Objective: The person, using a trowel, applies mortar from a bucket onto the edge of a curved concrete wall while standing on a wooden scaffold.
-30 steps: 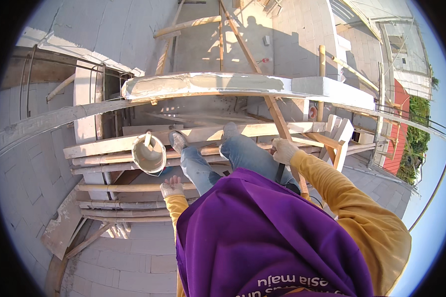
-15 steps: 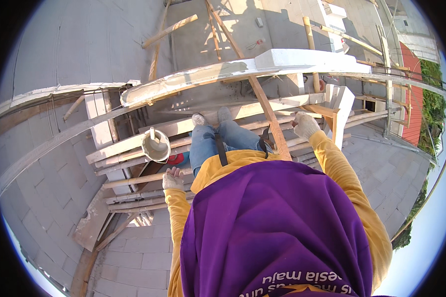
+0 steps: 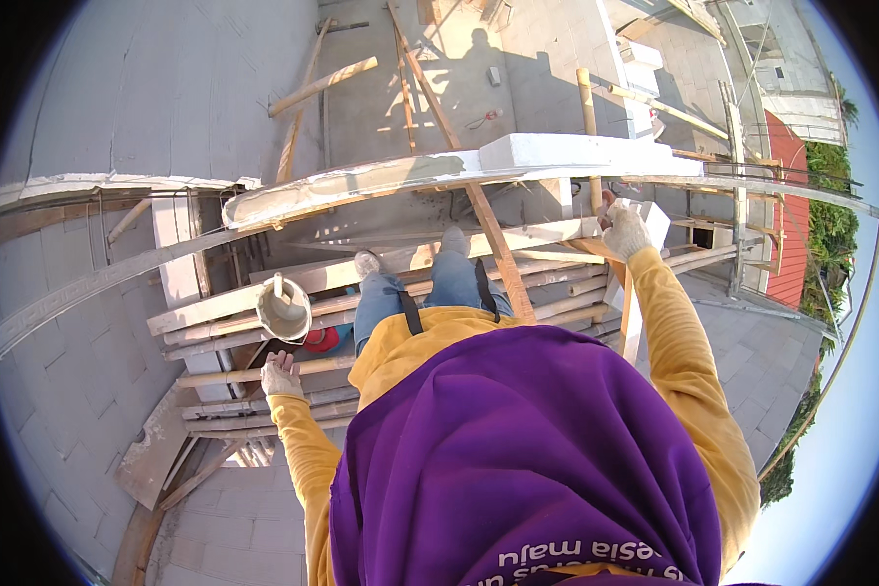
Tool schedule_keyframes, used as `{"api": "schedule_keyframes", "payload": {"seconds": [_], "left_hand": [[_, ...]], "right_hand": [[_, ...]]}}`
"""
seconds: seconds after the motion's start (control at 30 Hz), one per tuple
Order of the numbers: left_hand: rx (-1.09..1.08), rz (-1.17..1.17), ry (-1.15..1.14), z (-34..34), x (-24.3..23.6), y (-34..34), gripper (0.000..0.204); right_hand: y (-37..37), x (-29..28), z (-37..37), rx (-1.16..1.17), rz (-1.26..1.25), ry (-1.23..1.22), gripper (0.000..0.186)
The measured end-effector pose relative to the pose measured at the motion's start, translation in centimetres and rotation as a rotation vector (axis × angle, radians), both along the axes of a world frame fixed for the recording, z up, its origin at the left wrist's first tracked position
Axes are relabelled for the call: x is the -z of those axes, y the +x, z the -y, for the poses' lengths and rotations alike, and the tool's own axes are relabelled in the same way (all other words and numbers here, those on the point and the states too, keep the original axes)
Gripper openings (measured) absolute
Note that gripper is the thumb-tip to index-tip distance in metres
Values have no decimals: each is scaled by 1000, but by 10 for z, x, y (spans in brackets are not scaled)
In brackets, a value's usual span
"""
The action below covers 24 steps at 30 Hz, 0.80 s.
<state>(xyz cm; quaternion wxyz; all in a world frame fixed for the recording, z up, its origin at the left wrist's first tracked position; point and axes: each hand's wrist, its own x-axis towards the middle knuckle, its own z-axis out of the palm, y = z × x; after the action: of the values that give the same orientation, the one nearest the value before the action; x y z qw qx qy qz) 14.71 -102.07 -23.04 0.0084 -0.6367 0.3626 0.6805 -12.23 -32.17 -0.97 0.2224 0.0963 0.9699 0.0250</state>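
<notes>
My left hand (image 3: 281, 376), in a pale glove with bare fingertips, is by a bamboo pole (image 3: 322, 366) of the scaffold, fingers loosely apart and holding nothing visible. Just beyond it sits a mortar-smeared bucket (image 3: 285, 327) with a handle (image 3: 278, 284) sticking out. My right hand (image 3: 627, 232), gloved alike, is raised in front of a white block (image 3: 655, 225) on a timber frame. Its fingers are curled; what they hold, if anything, cannot be made out. Ahead of my legs runs a long white block ledge (image 3: 576, 153), its left part coated with grey mortar (image 3: 308, 198).
Bamboo poles and a long plank (image 3: 200, 310) lie under my legs. A slanted timber (image 3: 498, 244) crosses beside my right leg. Far below the ledge is a concrete floor (image 3: 518, 88). A long straight strip (image 3: 98, 283) spans the left side. Grey block walls (image 3: 88, 391) stand left.
My right hand has moved forward and right, to the white block. My left hand has shifted left, toward the area below the bucket. The whole view has shifted slightly.
</notes>
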Motion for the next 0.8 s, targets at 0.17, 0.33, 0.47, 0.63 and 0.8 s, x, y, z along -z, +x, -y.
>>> {"api": "schedule_keyframes", "payload": {"seconds": [0.17,0.33,0.47,0.63,0.8], "left_hand": [[-99,29,-7,-37,-3,44,28],[-244,123,74,-130,-34,62,24],[-59,9,96,-193,-32,17,25],[196,-344,298,-322,-64,-161,37],[110,-567,897,-457,5,-257,31]], "right_hand": [[-94,-1,-35,-126,60,-22,36],[-139,25,-65,-335,94,83,42],[-162,38,-58,-431,208,113,40],[-167,64,-78,-515,270,81,64],[-165,66,-79,-683,229,80,76]]}}
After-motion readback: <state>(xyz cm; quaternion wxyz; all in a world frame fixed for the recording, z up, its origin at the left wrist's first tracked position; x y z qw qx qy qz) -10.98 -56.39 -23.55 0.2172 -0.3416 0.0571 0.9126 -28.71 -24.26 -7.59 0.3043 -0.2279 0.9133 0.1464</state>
